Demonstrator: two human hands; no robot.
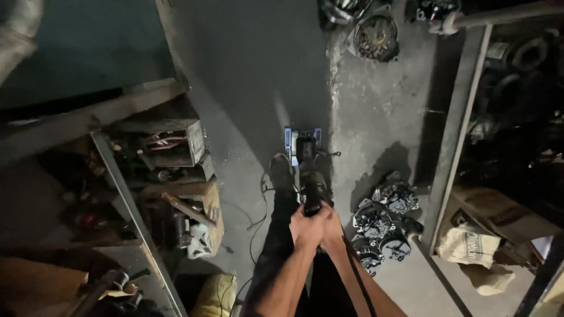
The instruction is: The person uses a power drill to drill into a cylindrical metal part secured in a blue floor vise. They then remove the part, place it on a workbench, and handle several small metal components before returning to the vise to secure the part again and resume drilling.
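Both my hands are clasped together around the near end of a long dark tool (310, 176) that points away from me toward the floor. My left hand (304, 226) wraps the handle from the left, and my right hand (330, 228) closes over it from the right. The tool's far end rests by a small blue-edged block (289, 141) on the concrete floor. My dark trouser leg and shoe (281, 170) stand just left of the tool.
Several dark alternator-like metal parts (385, 220) lie on the floor to the right. A metal shelf frame (455, 135) with sacks and boxes stands right. A cluttered wooden shelf (170, 147) stands left. More round metal parts (376, 35) sit far ahead.
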